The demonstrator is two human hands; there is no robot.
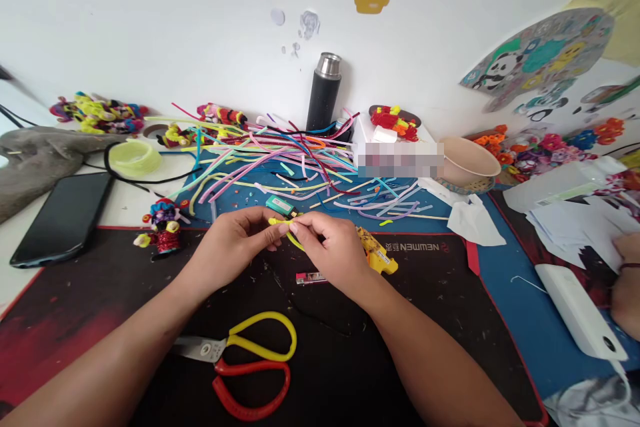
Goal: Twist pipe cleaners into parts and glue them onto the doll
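Note:
A bent yellow pipe cleaner [295,239] is pinched at its upper end between both hands, above the dark desk mat. My left hand [235,247] grips it between thumb and forefinger; my right hand [335,250] pinches it just beside, the fingertips nearly touching. Behind the right hand lies a yellow glue gun [381,257], partly hidden. A small pink-ended item [306,278] is half covered below that hand. Scissors [260,350] with one yellow and one red handle rest nearer me. Left of my left hand stands a small pipe-cleaner figure [164,230].
Loose coloured pipe cleaners [280,153] spread across the back, before a black thermos [324,93]. A phone [65,217] lies left. At right are a beige bowl [470,161], white tissue [475,220], a white power bank [580,310] and another person's arm [627,280].

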